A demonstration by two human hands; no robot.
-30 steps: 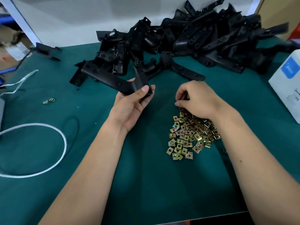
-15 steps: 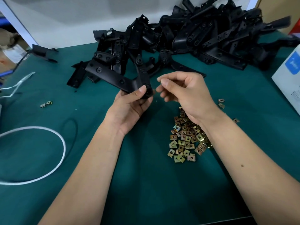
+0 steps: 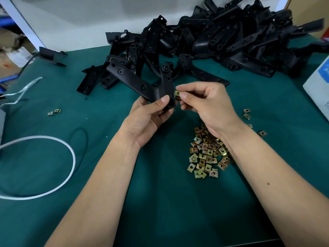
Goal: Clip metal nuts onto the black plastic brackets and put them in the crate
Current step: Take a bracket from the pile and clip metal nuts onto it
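My left hand (image 3: 147,120) grips a black V-shaped plastic bracket (image 3: 135,81) at its corner, thumb on top, above the green table. My right hand (image 3: 208,106) pinches a brass-coloured metal nut (image 3: 177,93) between thumb and forefinger, right at the bracket's near edge. A heap of loose metal nuts (image 3: 207,154) lies on the table under my right wrist. A big pile of black brackets (image 3: 222,43) fills the back of the table. No crate is in view.
A white cable loop (image 3: 53,177) and a thin black ring lie at the left. Two stray nuts (image 3: 54,112) sit left of centre, a few more (image 3: 246,114) at the right. A white box (image 3: 318,90) stands at the right edge. A lone black part (image 3: 51,57) lies back left.
My right hand lifted from the nut heap with one nut and brought it to the bracket's edge. My left hand raised and turned the bracket slightly.
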